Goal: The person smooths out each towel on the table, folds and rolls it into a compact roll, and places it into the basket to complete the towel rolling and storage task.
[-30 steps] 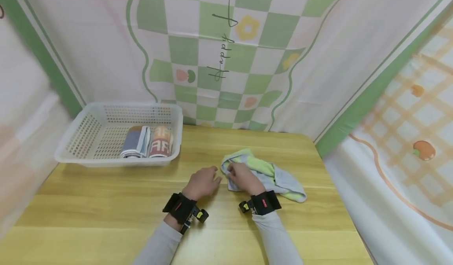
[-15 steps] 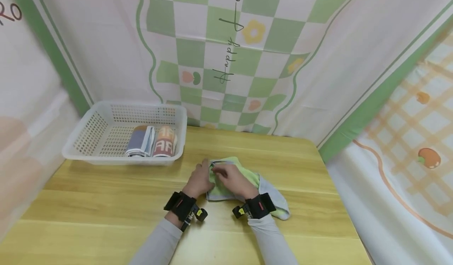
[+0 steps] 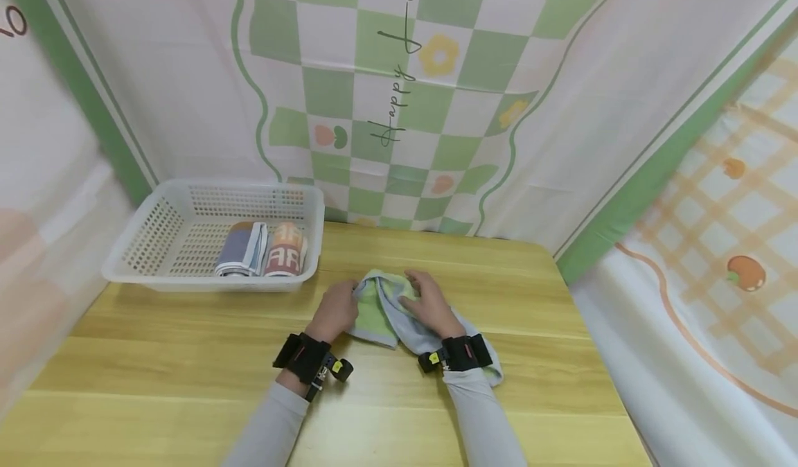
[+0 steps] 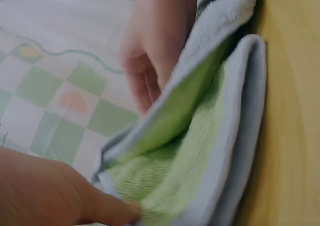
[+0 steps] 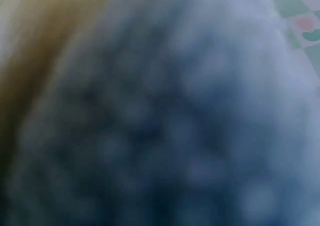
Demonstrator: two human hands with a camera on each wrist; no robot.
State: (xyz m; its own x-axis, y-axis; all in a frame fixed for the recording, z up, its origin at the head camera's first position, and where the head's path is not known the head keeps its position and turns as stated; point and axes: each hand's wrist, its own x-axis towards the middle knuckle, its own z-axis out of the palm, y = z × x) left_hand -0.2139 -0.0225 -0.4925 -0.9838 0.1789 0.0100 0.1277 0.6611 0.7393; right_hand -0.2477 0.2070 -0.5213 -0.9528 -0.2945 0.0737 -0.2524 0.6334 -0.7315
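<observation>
A green towel (image 3: 373,314) with a grey-blue reverse and edging lies bunched on the wooden table in the head view. My left hand (image 3: 337,309) pinches its left edge; the left wrist view has the thumb of that left hand (image 4: 45,196) on a corner of the towel (image 4: 200,136), whose layers stand apart in a fold. Over the towel's right part is my right hand (image 3: 433,307), thumb and fingers spread apart, fingertips by the far edge. Blurred grey-blue cloth (image 5: 165,111) fills most of the right wrist view and hides the right fingers there.
At the back left of the table (image 3: 187,370) stands a white perforated plastic basket (image 3: 206,285). Inside are a folded blue-and-white cloth (image 3: 239,251) and a rolled orange-and-red cloth (image 3: 284,252). A green-checked curtain (image 3: 399,107) hangs behind the table.
The towel has shifted left and its left part has been turned over and bunched up. My left hand has taken hold of its edge; my right hand's fingers have spread.
</observation>
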